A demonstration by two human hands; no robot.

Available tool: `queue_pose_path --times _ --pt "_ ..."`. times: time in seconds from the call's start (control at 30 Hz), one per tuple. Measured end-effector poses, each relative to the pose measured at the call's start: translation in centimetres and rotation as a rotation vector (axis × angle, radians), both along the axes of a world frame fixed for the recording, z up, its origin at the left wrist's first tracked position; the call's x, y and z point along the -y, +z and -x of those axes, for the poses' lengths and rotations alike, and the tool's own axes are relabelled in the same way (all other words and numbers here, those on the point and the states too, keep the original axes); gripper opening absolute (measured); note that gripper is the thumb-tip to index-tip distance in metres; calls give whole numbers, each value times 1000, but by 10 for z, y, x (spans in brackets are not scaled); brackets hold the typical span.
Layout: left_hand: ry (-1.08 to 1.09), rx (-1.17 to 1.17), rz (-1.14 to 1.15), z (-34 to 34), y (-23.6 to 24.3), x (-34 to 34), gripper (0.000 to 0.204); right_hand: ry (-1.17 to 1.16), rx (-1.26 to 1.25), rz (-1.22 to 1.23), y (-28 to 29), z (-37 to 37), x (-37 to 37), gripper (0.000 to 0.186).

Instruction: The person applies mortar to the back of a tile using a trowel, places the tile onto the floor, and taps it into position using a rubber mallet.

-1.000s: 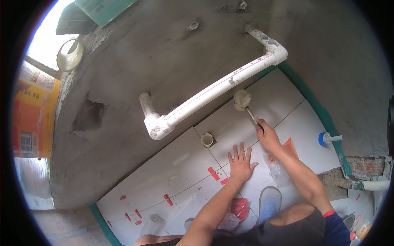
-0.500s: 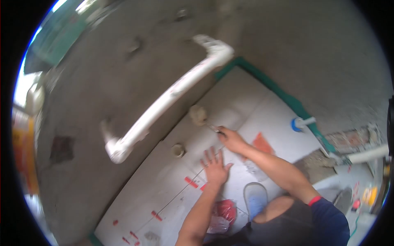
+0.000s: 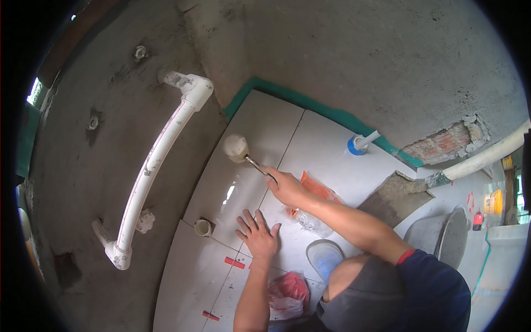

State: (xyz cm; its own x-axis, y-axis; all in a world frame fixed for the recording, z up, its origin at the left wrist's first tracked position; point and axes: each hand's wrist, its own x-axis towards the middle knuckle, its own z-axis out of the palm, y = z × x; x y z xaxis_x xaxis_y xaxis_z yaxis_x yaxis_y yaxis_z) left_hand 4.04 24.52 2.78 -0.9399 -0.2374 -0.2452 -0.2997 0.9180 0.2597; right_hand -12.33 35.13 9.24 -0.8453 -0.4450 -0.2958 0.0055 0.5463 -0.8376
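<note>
My right hand (image 3: 286,187) is wrapped round the handle of a mallet with a pale head (image 3: 236,147) and a thin metal shaft. The mallet head is over a white floor tile (image 3: 268,119) by the left wall; I cannot tell whether it touches. My left hand (image 3: 259,235) lies flat with fingers spread on the tiles, nearer to me and holding nothing. Left of it a short white pipe stub (image 3: 203,227) rises from the floor. A red tile spacer (image 3: 234,263) sits at a joint just below this hand.
A white pipe (image 3: 155,160) juts from the left wall above the floor. Toward the back stands a blue-taped pipe stub (image 3: 358,145). Near my right forearm are an orange-and-clear plastic bag (image 3: 318,191) and a grey bucket (image 3: 437,235). A red plastic bag (image 3: 289,293) lies near my knee.
The view has swung, so the wall pipe appears farther left and the picture is sharper. The mallet has moved farther from the near pipe stub, toward the back corner. My left hand stays flat.
</note>
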Motion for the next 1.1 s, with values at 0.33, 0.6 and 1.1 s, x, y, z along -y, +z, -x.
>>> queue_pose_path --times 0.33,0.6,1.1 --pt "3 -32 18 1 -2 -4 81 -67 -144 -70 -5 14 -13 37" --pt "-39 -109 3 2 -6 -13 74 -23 -54 -161 -17 36 -19 38" --pt "-18 -25 -160 -32 3 -24 80 -120 214 47 -5 28 -56 47"
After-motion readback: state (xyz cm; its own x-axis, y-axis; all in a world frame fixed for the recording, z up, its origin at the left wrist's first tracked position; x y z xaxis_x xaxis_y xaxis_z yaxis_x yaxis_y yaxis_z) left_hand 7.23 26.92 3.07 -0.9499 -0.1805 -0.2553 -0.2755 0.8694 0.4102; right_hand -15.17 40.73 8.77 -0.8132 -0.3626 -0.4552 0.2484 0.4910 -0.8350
